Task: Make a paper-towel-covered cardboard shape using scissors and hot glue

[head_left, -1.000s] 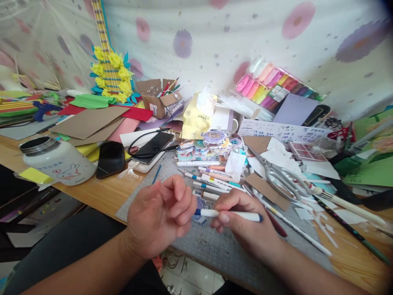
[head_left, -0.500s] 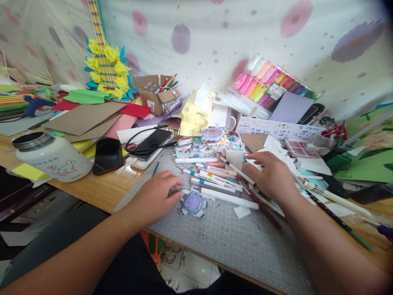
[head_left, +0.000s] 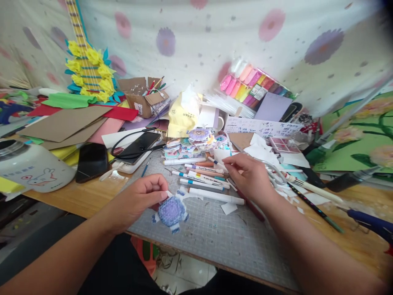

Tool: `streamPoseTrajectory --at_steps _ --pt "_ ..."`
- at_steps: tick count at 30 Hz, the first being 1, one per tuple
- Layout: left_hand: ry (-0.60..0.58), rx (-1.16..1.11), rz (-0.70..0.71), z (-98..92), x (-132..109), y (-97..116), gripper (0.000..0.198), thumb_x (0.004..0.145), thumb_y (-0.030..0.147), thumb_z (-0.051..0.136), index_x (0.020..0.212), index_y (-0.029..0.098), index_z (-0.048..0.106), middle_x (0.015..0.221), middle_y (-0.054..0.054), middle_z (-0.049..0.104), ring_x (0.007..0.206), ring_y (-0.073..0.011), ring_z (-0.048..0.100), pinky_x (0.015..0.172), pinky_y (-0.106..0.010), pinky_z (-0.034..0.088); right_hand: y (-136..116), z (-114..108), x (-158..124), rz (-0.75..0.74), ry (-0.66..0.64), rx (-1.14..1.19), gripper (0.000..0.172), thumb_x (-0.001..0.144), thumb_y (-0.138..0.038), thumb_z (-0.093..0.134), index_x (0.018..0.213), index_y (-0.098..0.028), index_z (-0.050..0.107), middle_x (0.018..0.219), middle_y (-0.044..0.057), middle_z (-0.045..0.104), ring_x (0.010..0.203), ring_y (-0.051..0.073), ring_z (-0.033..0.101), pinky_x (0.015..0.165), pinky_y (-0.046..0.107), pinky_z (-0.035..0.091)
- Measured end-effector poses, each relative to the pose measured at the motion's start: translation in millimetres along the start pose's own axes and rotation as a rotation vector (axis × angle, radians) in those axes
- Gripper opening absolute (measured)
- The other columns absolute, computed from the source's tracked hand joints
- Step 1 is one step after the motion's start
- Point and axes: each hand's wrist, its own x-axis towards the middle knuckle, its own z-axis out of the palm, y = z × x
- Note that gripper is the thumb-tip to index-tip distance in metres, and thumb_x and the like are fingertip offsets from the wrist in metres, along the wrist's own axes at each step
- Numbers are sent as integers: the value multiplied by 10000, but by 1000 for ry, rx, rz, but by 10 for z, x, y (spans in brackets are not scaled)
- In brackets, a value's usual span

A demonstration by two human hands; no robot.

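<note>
My left hand [head_left: 150, 192] pinches a turtle-shaped paper cutout [head_left: 171, 211] by its edge. The cutout has a purple and blue patterned shell with white and blue legs, and is raised off the grey cutting mat [head_left: 196, 233]. On the right, my right hand [head_left: 247, 170] has its fingertips closed around a slim white pen [head_left: 216, 162], partly hidden by the fingers. A small white paper piece [head_left: 221, 155] is just behind it. Several acrylic markers [head_left: 199, 178] lie between my hands, with a capped white marker [head_left: 217, 196] nearest me.
Behind the markers sits a pile of paper cutouts [head_left: 196, 141]. A white bottle [head_left: 33, 166] and phones [head_left: 91, 162] stand or lie to the left. Scissors [head_left: 273, 170], a brush [head_left: 316, 207] and a blue glue gun [head_left: 368, 223] lie to the right.
My left hand has taken hold of the turtle cutout and lifted it from the mat. My right hand has closed on the pen. The view has turned slightly right.
</note>
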Motion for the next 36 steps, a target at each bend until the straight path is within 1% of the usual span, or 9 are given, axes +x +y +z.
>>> streamPoseTrajectory --at_steps 6,10,13,17,22,24,27,31,36 --pt "-160 32 -69 315 121 7 162 788 323 587 736 189 513 590 67 488 529 -102 421 515 -213 303 154 -170 101 96 -7 -126 169 827 -211 531 881 -194 690 800 53 715 674 192 638 618 299 474" --pt "-178 161 -1 538 258 30 141 796 314 546 746 182 530 588 58 499 526 -109 441 500 -216 318 139 -181 123 71 -188 -202 110 783 -209 592 772 -214 702 763 19 708 642 165 619 571 248 442" --pt "-152 247 36 538 312 54 155 792 324 552 747 182 593 631 28 556 592 -141 508 546 -241 374 82 -96 91 44 -280 -293 120 773 -216 614 826 -206 721 847 64 710 753 212 626 611 272 426" --pt "32 452 201 334 282 84 181 829 302 519 826 198 668 868 -32 641 857 -204 567 742 -297 417 101 15 52 41 -309 -374 160 758 -191 618 885 -172 713 885 127 708 819 278 624 653 321 428" --pt "347 659 447 136 172 80 211 862 254 493 1022 172 602 963 -55 617 810 -180 574 703 -291 460 62 -39 44 33 -179 -329 226 791 -136 540 969 -154 678 935 125 693 885 279 618 747 355 451" --pt "399 704 573 156 128 81 311 867 241 499 1169 171 523 1113 -84 570 868 -182 571 762 -308 476 -41 -90 24 -10 -158 -205 209 824 -160 527 971 -181 673 948 83 693 900 232 624 773 315 466" --pt "307 781 647 245 82 92 448 888 273 497 1318 190 403 1302 -113 487 987 -200 565 854 -335 466 -233 -120 -44 -46 -216 195 142 818 -182 579 909 -200 686 869 33 703 801 174 642 716 265 482" --pt "204 776 611 327 49 106 298 936 279 410 1169 165 556 1040 -76 657 939 -193 607 826 -302 454 -424 -36 -161 158 -229 754 33 749 -203 694 781 -198 685 674 -16 655 546 111 575 525 232 445" --pt "97 698 576 415 8 173 260 935 318 411 965 181 630 742 -2 668 694 -148 619 642 -244 427 -562 171 -307 438 -307 1337 217 679 -357 773 770 -189 672 544 -41 619 397 79 503 383 192 411"
